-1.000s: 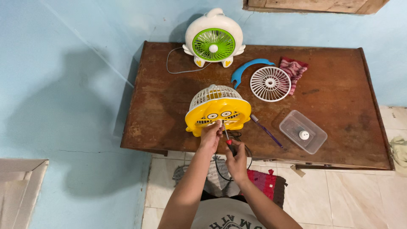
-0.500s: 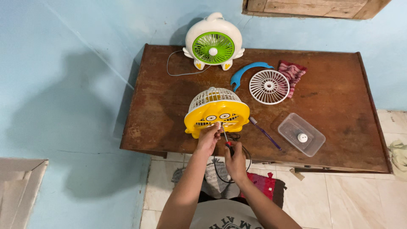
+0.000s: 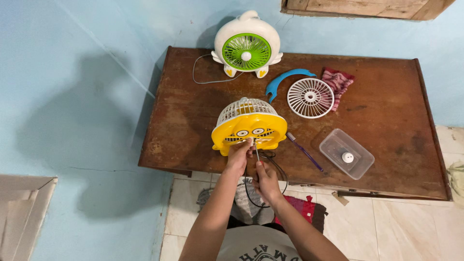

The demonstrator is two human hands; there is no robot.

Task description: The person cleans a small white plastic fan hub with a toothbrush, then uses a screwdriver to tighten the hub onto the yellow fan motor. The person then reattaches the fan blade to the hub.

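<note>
The yellow fan [image 3: 249, 131] lies near the front edge of the bench [image 3: 396, 121], its white wire cage pointing toward the wall. The left hand [image 3: 239, 155] presses against the fan's lower rim, fingers curled onto the plastic. The right hand [image 3: 265, 181] has its fingers closed around a screwdriver [image 3: 256, 153], whose thin shaft points up into the fan's yellow shell.

The shell looks smooth and glossy, so the tip could slip off a screw and scratch it or jab the left hand just beside it. The fan sits close to the edge; a hard push could tip it off. A black cord [image 3: 249, 191] loops below the hands and could snag a wrist.

Further back stands a white fan [image 3: 247, 46], rounded, with a green grille. Right of it lie a curved blue plastic piece [image 3: 282, 82], a round white grille [image 3: 310, 98] with thin radial spokes, and a reddish cloth [image 3: 338, 82]. A purple toothbrush [image 3: 304, 151] and a clear rectangular box [image 3: 347, 153] holding 1 small white part lie to the right. The bench is dark, worn wood.
</note>
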